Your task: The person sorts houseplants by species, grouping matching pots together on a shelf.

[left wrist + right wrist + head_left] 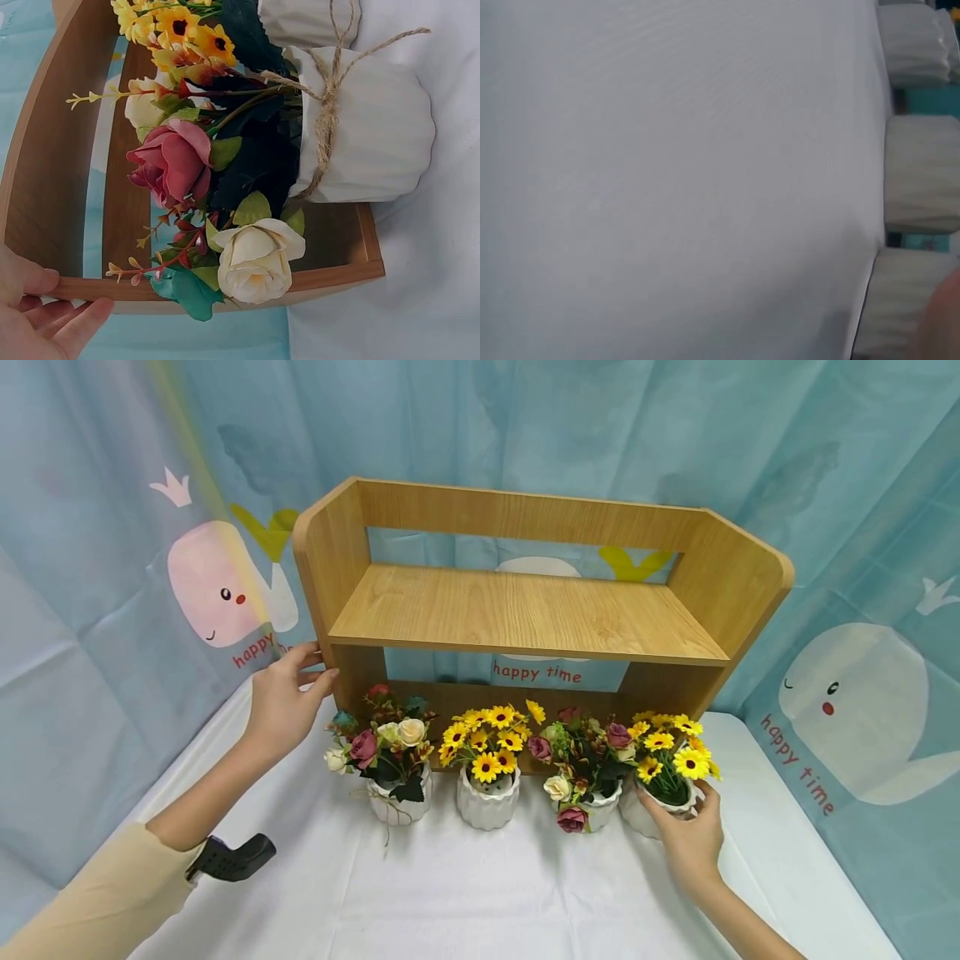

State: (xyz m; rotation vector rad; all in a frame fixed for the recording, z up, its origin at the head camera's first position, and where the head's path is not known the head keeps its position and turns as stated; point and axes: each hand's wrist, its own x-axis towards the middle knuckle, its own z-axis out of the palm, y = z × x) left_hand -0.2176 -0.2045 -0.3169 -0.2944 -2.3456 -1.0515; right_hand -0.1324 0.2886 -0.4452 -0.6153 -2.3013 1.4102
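Note:
My left hand (291, 697) holds the left side panel of a two-tier wooden shelf (517, 610). In the left wrist view, thumb and fingers lie on either side of the panel's edge. At the far right of a row of potted artificial flowers, my right hand (688, 835) grips the white pot of yellow sunflowers (672, 758), thumb at its front left and fingers at the right rim. That pot (896, 307) and part of a finger appear in the right wrist view. Nearest the left hand stands a pot of mixed roses (360, 127) with twine tied round it.
Between the end pots stand another sunflower pot (487, 802) and a second rose pot (600, 810), all before the shelf's lower tier. A white cloth (450, 893) covers the table. Blue curtains (525, 427) hang behind and at both sides. A black strap (232, 857) is on the left wrist.

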